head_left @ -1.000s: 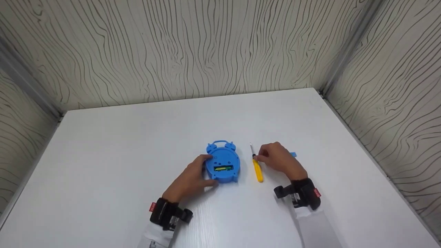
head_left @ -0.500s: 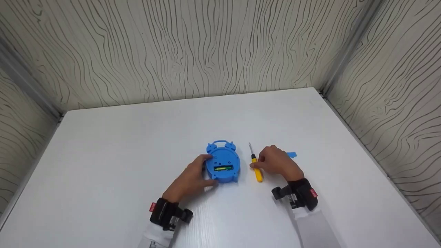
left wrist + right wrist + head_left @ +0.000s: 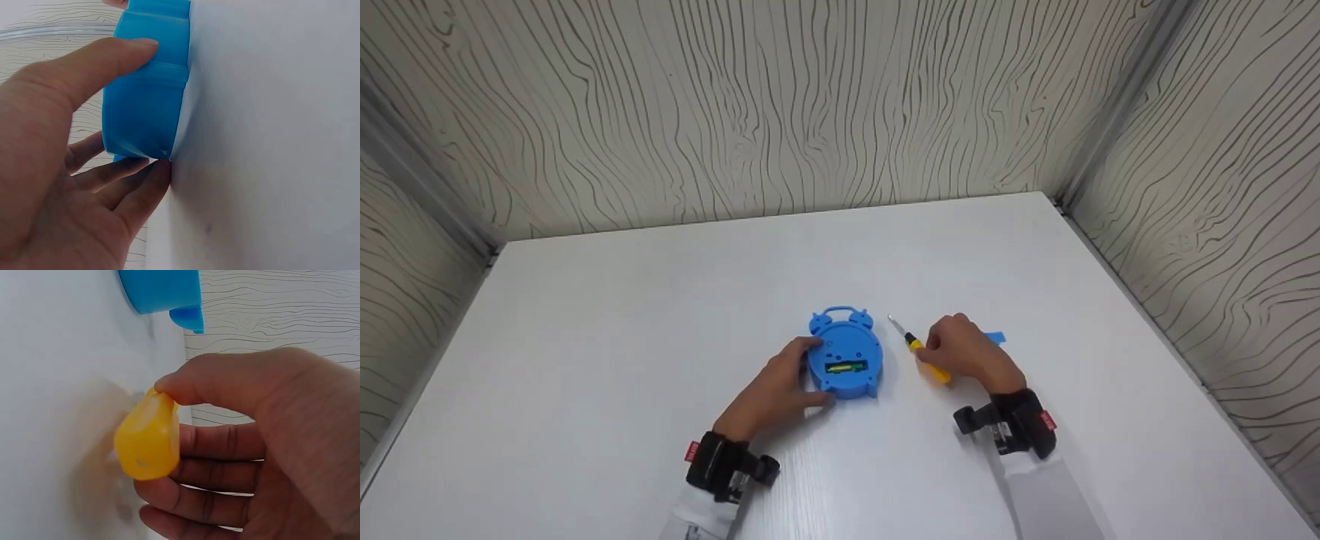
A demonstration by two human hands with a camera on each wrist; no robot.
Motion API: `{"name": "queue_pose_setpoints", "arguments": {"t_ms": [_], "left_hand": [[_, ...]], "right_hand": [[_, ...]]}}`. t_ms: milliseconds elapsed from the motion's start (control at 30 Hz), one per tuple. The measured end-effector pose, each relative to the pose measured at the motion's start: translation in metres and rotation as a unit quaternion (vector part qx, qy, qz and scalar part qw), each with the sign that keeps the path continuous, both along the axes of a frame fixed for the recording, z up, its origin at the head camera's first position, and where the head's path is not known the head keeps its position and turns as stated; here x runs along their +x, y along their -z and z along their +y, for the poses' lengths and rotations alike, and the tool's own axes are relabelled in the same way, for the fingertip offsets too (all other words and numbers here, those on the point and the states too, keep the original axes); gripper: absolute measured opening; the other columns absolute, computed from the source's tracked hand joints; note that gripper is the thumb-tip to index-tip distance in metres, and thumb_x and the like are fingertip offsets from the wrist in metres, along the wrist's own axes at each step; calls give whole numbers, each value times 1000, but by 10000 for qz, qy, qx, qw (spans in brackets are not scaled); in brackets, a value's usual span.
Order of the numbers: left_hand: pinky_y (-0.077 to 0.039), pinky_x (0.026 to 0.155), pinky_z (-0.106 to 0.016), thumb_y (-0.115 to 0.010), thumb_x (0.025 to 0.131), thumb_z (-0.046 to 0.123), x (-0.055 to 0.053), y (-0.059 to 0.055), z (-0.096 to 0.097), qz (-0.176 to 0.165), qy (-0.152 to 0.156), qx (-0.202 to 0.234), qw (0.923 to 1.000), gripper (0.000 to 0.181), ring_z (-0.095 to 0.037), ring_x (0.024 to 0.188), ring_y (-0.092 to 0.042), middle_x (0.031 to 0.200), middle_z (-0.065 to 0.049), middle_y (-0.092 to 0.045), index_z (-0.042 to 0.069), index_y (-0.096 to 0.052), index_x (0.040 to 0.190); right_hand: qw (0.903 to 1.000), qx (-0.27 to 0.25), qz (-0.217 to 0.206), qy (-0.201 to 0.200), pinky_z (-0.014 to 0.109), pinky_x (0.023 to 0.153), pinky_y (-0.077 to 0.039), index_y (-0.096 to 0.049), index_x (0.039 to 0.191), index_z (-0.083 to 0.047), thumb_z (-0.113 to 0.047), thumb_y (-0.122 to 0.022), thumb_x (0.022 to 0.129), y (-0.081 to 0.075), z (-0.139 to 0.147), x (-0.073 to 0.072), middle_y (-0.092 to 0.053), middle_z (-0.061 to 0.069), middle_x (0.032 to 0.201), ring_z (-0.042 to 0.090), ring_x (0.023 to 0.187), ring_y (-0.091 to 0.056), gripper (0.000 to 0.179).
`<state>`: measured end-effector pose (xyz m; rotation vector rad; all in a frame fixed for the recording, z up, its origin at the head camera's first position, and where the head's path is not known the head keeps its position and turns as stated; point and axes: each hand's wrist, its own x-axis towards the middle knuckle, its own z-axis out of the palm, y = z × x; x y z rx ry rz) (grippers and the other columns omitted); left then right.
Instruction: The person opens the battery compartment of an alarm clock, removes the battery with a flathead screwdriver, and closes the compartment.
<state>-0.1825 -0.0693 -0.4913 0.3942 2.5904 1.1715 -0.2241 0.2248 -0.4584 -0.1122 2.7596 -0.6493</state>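
Observation:
A blue alarm clock (image 3: 847, 341) lies back side up on the white table, its battery compartment (image 3: 846, 367) uncovered with a green and yellow battery inside. My left hand (image 3: 772, 394) holds the clock by its left side; in the left wrist view the thumb (image 3: 118, 59) lies on its blue side wall and the other fingers curl against the rim. To the right of the clock, my right hand (image 3: 967, 351) pinches a screwdriver (image 3: 936, 371) by its yellow handle, the metal tip pointing up and left. The right wrist view shows the handle (image 3: 147, 441) between thumb and fingers.
A small flat blue piece (image 3: 995, 337) lies on the table just behind the right hand, partly hidden by it. Patterned panels (image 3: 810, 112) rise at the back and sides of the white table (image 3: 622, 337).
My right hand first slides down along the screwdriver, then grips its handle. The screwdriver has turned, its tip swinging left and its handle end right. The left hand and clock stay put.

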Motion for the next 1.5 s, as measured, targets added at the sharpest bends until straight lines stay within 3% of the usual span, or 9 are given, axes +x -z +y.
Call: {"name": "queue_pose_setpoints", "arguments": {"t_ms": [233, 433, 533, 733, 933, 1000, 1233, 1500], "left_hand": [[-38, 114, -46, -81, 78, 32, 0, -2, 0, -42, 8, -20, 10000, 87, -26, 140, -42, 152, -10, -41, 18, -33, 148], [-37, 115, -46, -82, 77, 30, 1, -3, 1, -61, -8, -5, 10000, 87, -27, 142, -40, 153, -11, -40, 17, -33, 148], [-37, 115, -46, -81, 78, 31, 1, -3, 0, -18, 2, -53, 10000, 86, -27, 142, -40, 153, -10, -40, 17, -33, 148], [-37, 115, -46, -81, 78, 32, 1, -2, 0, 27, 23, -112, 9999, 85, -26, 142, -39, 152, -10, -41, 18, -34, 147], [-37, 115, -47, -81, 78, 33, 1, -1, 0, -12, -2, -97, 10000, 86, -26, 142, -40, 152, -10, -41, 18, -33, 148], [-37, 115, -47, -81, 78, 34, 1, -1, 0, -24, -5, -82, 10000, 86, -27, 141, -40, 152, -10, -41, 18, -33, 148], [-37, 115, -47, -82, 77, 33, 0, 0, -2, 4, 31, -78, 10000, 87, -27, 142, -40, 152, -11, -41, 18, -34, 148], [-36, 115, -47, -82, 77, 32, -1, 0, -2, 7, 48, -23, 10000, 86, -27, 142, -39, 153, -10, -41, 18, -34, 147]], "right_hand": [[9990, -212, 391, -27, 25, 60, -42, -70, 93, -4, -23, -62, 88, -10, 10, -1, -60, 8, 82, 21, 86, -50, 22], [9961, -693, 528, 146, 24, 61, -47, -69, 102, -4, -21, -64, 90, -20, 15, 0, -67, 11, 93, 18, 73, -61, 21], [9925, -884, 840, 114, 25, 65, -50, -70, 103, -4, -20, -66, 90, -23, 15, 1, -68, 12, 96, 18, 71, -59, 21], [9760, -1286, 1752, -120, 37, 85, -57, -71, 104, -5, -18, -69, 90, -31, 14, 8, -71, 12, 102, 24, 89, -60, 20], [9535, -1632, 2463, -600, 35, 91, -56, -72, 103, -9, -15, -72, 88, -39, 11, 13, -72, 6, 102, 20, 95, -64, 17], [9498, -1692, 2532, -715, 37, 90, -57, -72, 104, -10, -14, -72, 87, -41, 10, 14, -72, 4, 102, 19, 96, -64, 17], [9448, -1731, 2649, -853, 27, 87, -56, -71, 106, -12, -12, -73, 87, -48, 3, 19, -71, 2, 104, 16, 97, -63, 20], [9307, -2105, 2754, -1163, 35, 90, -58, -64, 110, -7, -7, -73, 86, -54, -10, 24, -70, 7, 107, 18, 97, -65, 26]]}}
